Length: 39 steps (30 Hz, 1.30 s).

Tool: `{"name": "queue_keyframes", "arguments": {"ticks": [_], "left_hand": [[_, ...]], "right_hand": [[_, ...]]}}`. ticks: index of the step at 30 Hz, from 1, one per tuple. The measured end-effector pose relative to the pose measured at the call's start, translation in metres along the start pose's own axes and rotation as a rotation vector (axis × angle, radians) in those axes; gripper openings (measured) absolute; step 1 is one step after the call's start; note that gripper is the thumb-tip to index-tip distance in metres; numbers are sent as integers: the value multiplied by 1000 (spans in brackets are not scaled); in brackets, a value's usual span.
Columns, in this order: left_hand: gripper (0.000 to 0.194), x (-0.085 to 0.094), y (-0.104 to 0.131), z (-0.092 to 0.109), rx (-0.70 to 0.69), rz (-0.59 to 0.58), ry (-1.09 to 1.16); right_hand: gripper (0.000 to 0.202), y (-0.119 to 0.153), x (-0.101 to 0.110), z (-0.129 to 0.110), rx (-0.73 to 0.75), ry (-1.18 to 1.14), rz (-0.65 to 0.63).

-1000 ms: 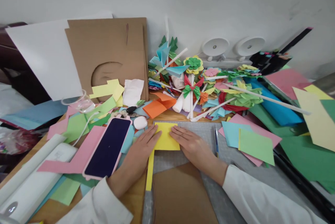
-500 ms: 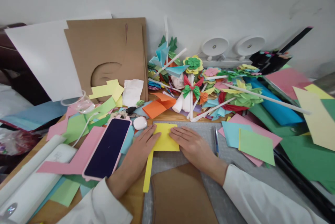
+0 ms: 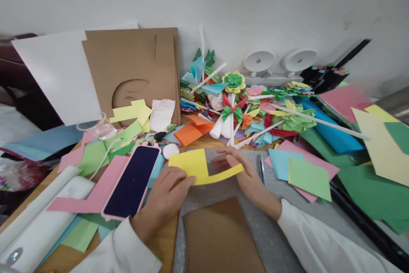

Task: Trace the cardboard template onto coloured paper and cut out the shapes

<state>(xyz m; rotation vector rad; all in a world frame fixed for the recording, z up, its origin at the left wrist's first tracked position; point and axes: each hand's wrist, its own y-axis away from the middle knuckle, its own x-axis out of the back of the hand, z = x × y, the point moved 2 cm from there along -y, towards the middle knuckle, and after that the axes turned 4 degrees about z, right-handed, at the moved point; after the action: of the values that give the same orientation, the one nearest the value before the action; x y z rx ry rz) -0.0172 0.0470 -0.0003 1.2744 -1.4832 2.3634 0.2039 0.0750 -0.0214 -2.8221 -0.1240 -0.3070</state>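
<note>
A yellow paper [image 3: 191, 164] with a narrow strip reaching to the right is raised over the grey cutting mat [image 3: 220, 193]. My left hand [image 3: 171, 192] pinches its lower left part between thumb and fingers. My right hand [image 3: 247, 175] is at the strip's far end, fingers apart and curved, with the tip of the strip against or just in front of the palm; whether it grips the strip is not clear. Below both hands lies a brown cardboard piece [image 3: 222, 237].
A phone [image 3: 132, 181] and pink paper lie left of my hands. Paper flowers [image 3: 233, 80] and white sticks are heaped behind. A pen [image 3: 261, 170] and coloured sheets [image 3: 309, 175] are on the right. Cardboard sheets [image 3: 134, 60] lean on the wall.
The yellow paper has been lifted and turned, so its strip now points right instead of down. My right hand has let go of the flat sheet and opened beside the strip.
</note>
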Motion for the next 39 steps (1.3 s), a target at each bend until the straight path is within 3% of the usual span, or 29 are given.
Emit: {"name": "queue_keyframes", "arguments": {"ticks": [3, 7, 9, 11, 14, 17, 23, 28, 39], "left_hand": [[27, -8, 0, 0, -61, -173, 10], [28, -15, 2, -2, -59, -319, 72], [27, -17, 2, -2, -30, -348, 125], [24, -19, 1, -1, 4, -355, 182], [24, -19, 0, 1, 30, -330, 235], [26, -18, -1, 1, 69, -307, 251], [31, -19, 3, -4, 108, -312, 172], [42, -23, 6, -7, 145, -418, 105], [39, -26, 7, -8, 159, -469, 41]], "right_hand": [[36, -4, 2, 4, -225, -264, -46], [30, -2, -1, 2, -316, -129, -67], [21, 2, -2, -3, -212, 19, -79], [13, 6, -3, -12, 23, 200, -88], [24, 11, -6, -21, 459, 488, -182], [37, 14, -11, -17, 650, 707, -312], [39, 14, -9, -8, 740, 824, -254], [31, 14, -5, -9, 729, 871, -223], [28, 11, -3, -2, 628, 894, -261]]}}
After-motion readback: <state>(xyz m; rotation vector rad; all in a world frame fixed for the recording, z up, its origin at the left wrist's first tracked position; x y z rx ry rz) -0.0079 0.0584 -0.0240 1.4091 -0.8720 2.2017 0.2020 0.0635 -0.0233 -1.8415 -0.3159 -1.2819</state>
